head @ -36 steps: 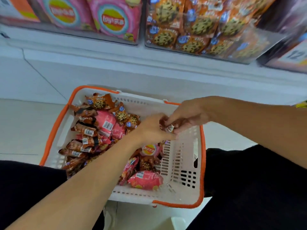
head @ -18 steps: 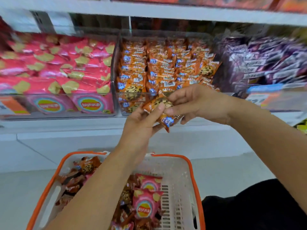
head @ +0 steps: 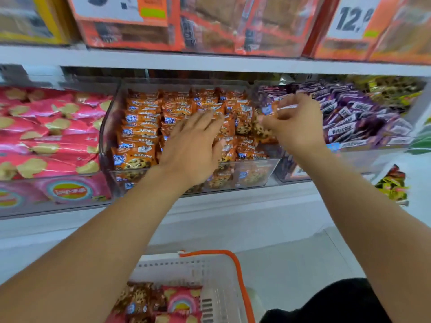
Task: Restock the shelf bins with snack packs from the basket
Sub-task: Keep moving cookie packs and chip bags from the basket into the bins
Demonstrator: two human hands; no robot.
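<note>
A clear shelf bin [head: 253,176] holds rows of orange cookie packs [head: 140,134]. My left hand [head: 193,145] reaches over the middle of that bin, its fingers straight and spread on the packs. At the bin's right end my right hand [head: 297,127] pinches one orange cookie pack [head: 265,128] in curled fingers, just above the stacked packs. The white basket [head: 210,271] with an orange rim is below on the floor, and it contains cookie packs and pink chip packs [head: 182,304].
A bin of pink chip packs [head: 58,136] stands left of the cookie bin, and a bin of purple packs [head: 354,117] stands to the right. Orange boxes [head: 186,24] and a price card [head: 352,17] fill the shelf above. Yellow-green packs [head: 391,185] hang at far right.
Both hands rose from the basket to the shelf with a cookie pack. My left hand let go and now lies flat on the bin's packs. My right hand carried the pack to the bin's right end.
</note>
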